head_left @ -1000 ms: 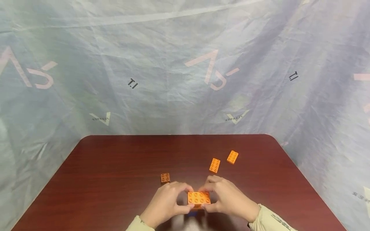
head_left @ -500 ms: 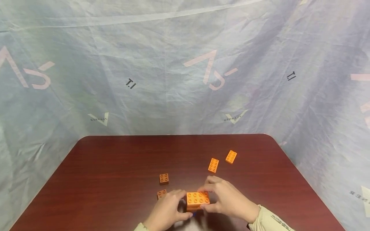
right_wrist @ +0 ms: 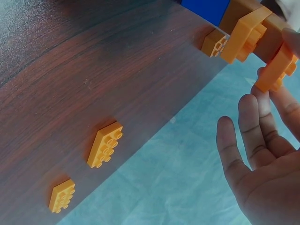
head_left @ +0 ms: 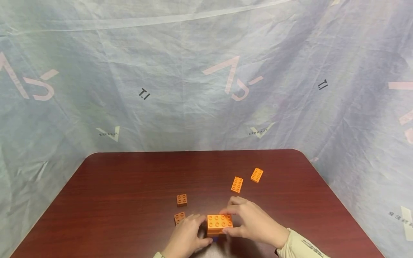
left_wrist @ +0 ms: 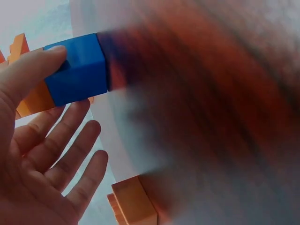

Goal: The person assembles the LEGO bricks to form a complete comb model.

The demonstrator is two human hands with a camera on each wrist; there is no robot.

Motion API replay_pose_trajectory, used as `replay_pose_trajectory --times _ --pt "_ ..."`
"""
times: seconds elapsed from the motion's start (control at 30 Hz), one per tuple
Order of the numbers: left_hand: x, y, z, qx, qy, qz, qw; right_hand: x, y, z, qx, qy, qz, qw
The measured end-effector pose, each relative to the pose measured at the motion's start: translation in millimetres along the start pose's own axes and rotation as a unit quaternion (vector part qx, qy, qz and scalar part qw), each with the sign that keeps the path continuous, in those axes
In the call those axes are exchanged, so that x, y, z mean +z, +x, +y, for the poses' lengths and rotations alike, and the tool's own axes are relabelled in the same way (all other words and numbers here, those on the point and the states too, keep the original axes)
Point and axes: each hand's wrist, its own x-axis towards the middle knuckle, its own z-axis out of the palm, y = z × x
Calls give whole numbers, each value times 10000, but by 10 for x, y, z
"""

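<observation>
A stack of toy building bricks stands at the table's near middle. At its base is a blue brick [left_wrist: 77, 70], with a brown brick [right_wrist: 239, 16] above it. An orange eight-stud brick [head_left: 219, 221] tops the stack in the head view. My right hand [head_left: 251, 222] pinches this top brick between thumb and fingers from the right. In the right wrist view, another orange brick [right_wrist: 243, 35] sits beside the brown one. My left hand [head_left: 185, 236] grips the stack low on the left, its thumb on the blue brick and its fingers across from it, partly hidden.
Two orange eight-stud bricks, one nearer [head_left: 237, 185] and one farther [head_left: 256, 175], lie to the right behind the stack. Two small brown bricks, one behind [head_left: 182, 200] and one by the left hand [head_left: 179, 218], lie left. A grey printed cloth [head_left: 180, 107] hangs around the dark red table [head_left: 129, 186].
My left hand has drawn away from the top orange brick, down and left to the lower stack, uncovering a second small brown brick. The right hand keeps its pinch. The view has shifted slightly.
</observation>
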Motion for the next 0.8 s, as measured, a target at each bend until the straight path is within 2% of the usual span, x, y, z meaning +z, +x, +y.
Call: replay_pose_trajectory --times 0.27,0.47,0.7,0.8 --pt "36 4 -24 -94 -431 -46 9990 -3 12 6 -16 18 -93 10000" --pt "45 -5 -25 -129 -474 -59 9988 -35 46 23 -117 54 -293 9995" --pt "44 10 -19 -152 -498 -155 9985 -136 152 73 -287 195 -718 9968" --pt "45 15 -20 -74 -441 -139 9989 -178 216 88 -373 295 -697 9964"
